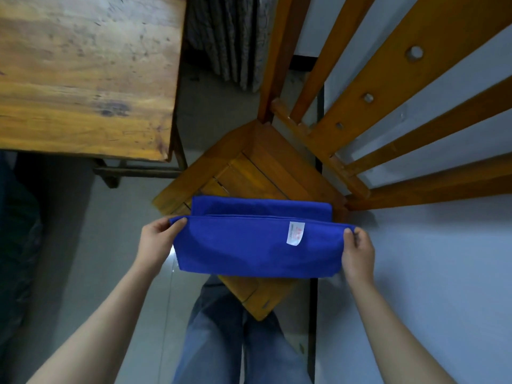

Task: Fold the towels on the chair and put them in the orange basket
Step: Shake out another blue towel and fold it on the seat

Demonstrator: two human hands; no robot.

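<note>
Wooden chair (257, 173) under folded blue towel (249, 253), white label (296, 233); left hand (158, 239), right hand (357, 253) pinching upper corners.

Blue towel (255, 245) hides the middle of the chair seat (257, 173). Only a strip of blue cloth (260, 207) shows behind it; same towel or another, cannot tell. Left hand (158, 239) and right hand (357, 252): fingers partly behind the corners. Label (296, 233) print too small to read. Table (83, 79) cut off top and left. Dark shape (16, 245) at left edge, unidentifiable.
</note>
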